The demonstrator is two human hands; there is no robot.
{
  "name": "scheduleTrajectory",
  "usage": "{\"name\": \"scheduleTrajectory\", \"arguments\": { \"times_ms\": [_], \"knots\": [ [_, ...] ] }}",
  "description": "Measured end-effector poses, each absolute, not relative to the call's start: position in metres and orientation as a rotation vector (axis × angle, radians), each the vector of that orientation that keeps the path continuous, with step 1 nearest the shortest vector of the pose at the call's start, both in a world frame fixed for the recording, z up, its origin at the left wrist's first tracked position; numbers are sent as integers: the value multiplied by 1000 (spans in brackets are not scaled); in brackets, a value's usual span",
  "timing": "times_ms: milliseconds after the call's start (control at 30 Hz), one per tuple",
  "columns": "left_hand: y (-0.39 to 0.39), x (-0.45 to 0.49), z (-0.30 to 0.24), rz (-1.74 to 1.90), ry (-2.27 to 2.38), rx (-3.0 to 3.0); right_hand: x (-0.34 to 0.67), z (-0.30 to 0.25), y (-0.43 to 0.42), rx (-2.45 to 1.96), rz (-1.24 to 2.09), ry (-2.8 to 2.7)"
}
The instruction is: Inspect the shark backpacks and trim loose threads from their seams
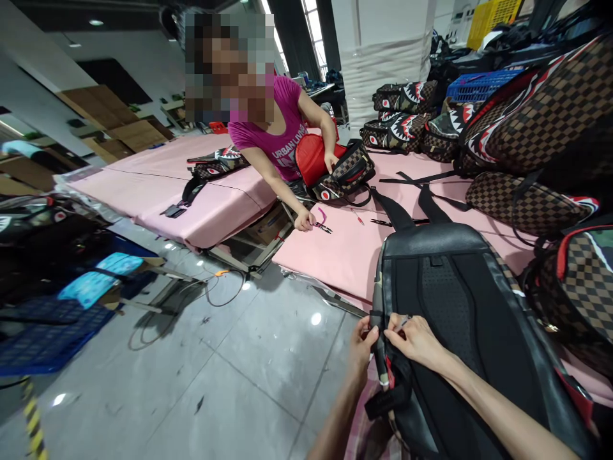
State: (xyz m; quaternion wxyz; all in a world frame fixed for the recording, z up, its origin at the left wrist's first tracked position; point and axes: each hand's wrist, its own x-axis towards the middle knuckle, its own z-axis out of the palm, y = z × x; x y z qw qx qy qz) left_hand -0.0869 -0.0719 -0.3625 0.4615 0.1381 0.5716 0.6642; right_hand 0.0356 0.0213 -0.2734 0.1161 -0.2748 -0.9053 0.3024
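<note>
A black backpack (454,306) with a padded back panel lies in front of me, its back side up and its shoulder straps stretched toward the far side. At its left edge, my left hand (361,345) is closed with the fingertips pinching the side seam near a short black strap. Just right of it, my right hand (416,340) is curled over the same edge. A small greyish thing shows between its thumb and fingers, too small to name. A loose black strap end (390,399) hangs below my hands.
Across the pink table (330,262), a co-worker (287,128) holds a checkered backpack (342,176) and small snips (323,227). Checkered bags with shark-mouth prints (407,131) are piled at the right. Left of me are the tiled floor and a blue crate (52,338).
</note>
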Motion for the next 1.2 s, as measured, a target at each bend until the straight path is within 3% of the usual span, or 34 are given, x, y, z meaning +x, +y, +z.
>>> {"name": "scheduleTrajectory", "arguments": {
  "times_ms": [400, 1200],
  "knots": [
    [-74, -87, -336, 1595, 1421, 343, 37, -271, 34, -844, 1208, -2418],
    [-74, -86, -332, 1574, 1430, 322, 33, -269, 30, -820, 946, -2666]
  ]
}}
